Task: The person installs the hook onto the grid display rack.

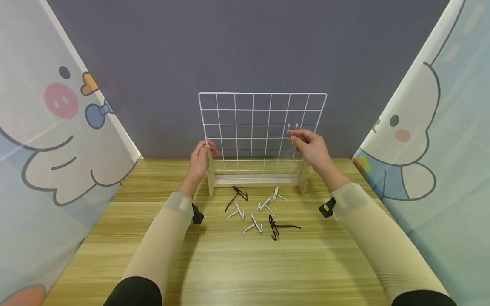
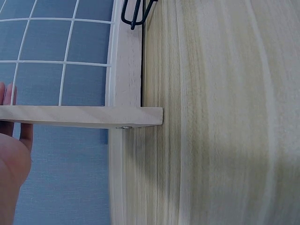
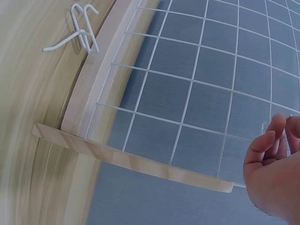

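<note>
A white wire grid rack (image 1: 251, 138) stands upright in a wooden base (image 1: 256, 182). My left hand (image 1: 200, 159) grips the left side of the rack at the top of its wooden upright (image 2: 79, 116), some fingers behind the wires. Over on the right, my right hand (image 1: 311, 148) pinches a white hook (image 1: 289, 126) against the grid's wires; its two prongs show above my fingers, which hide the rest. White hooks (image 1: 254, 224) and black hooks (image 1: 281, 225) lie on the table before the base. One white hook (image 3: 82, 33) shows beside the base in the right wrist view.
The wood-grain table (image 1: 245, 263) reaches back to a dark grey panel (image 1: 245, 46). Cartoon-printed sheets (image 1: 61, 106) hang on both sides. Another black hook (image 1: 237, 195) lies close to the base's front edge.
</note>
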`<state>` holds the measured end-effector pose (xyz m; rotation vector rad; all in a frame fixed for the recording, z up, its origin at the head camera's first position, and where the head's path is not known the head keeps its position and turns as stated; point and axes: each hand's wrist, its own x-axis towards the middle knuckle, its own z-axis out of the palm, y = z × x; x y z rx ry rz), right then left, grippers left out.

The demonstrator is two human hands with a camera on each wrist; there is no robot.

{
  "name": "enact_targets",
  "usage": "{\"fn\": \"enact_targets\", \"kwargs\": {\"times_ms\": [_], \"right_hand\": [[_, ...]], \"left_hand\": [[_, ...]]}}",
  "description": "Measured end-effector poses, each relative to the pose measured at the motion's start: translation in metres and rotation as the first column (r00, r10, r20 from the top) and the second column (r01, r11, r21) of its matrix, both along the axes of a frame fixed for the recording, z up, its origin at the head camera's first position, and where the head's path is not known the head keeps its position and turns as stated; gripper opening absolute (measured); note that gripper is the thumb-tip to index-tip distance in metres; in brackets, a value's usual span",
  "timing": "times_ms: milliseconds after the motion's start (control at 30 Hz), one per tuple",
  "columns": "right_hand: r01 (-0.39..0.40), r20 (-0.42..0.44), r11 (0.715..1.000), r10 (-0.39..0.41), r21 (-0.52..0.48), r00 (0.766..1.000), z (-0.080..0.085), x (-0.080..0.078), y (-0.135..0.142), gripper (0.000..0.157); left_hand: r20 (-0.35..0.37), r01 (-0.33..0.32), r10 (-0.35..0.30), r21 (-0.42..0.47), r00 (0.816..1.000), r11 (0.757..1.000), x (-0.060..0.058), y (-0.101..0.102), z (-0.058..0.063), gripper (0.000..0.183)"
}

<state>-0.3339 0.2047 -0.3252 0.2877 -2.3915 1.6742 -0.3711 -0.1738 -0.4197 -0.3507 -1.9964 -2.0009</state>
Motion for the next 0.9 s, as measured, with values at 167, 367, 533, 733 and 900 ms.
{"fn": "enact_targets", "kwargs": {"times_ms": [167, 367, 533, 733, 900], "right_hand": [[0.009, -0.002, 1.0, -0.009, 0.011, 1.0, -0.001, 0.001, 0.002, 0.033], [0.006, 0.008, 1.0, -0.006, 0.016, 1.0, 0.0, 0.005, 0.003, 0.035], [0.003, 0.01, 1.0, -0.003, 0.009, 1.0, 0.001, 0.008, 0.004, 0.039], [0.019, 0.022, 1.0, -0.019, 0.012, 1.0, 0.002, 0.013, 0.006, 0.041], [0.017, 0.015, 1.0, -0.018, 0.006, 1.0, 0.001, 0.016, 0.008, 0.038]], "left_hand": [[-0.023, -0.004, 0.004, 0.014, 1.0, 1.0, -0.002, 0.001, 0.0, 0.035], [-0.029, -0.006, 0.006, 0.005, 1.0, 1.0, 0.0, 0.002, 0.001, 0.037], [-0.03, -0.009, 0.009, -0.011, 1.0, 1.0, 0.0, 0.002, 0.001, 0.038], [-0.023, -0.01, 0.01, -0.006, 1.0, 1.0, 0.001, 0.002, 0.002, 0.038], [-0.021, -0.007, 0.007, 0.005, 1.0, 1.0, 0.002, 0.002, 0.002, 0.036]]}}
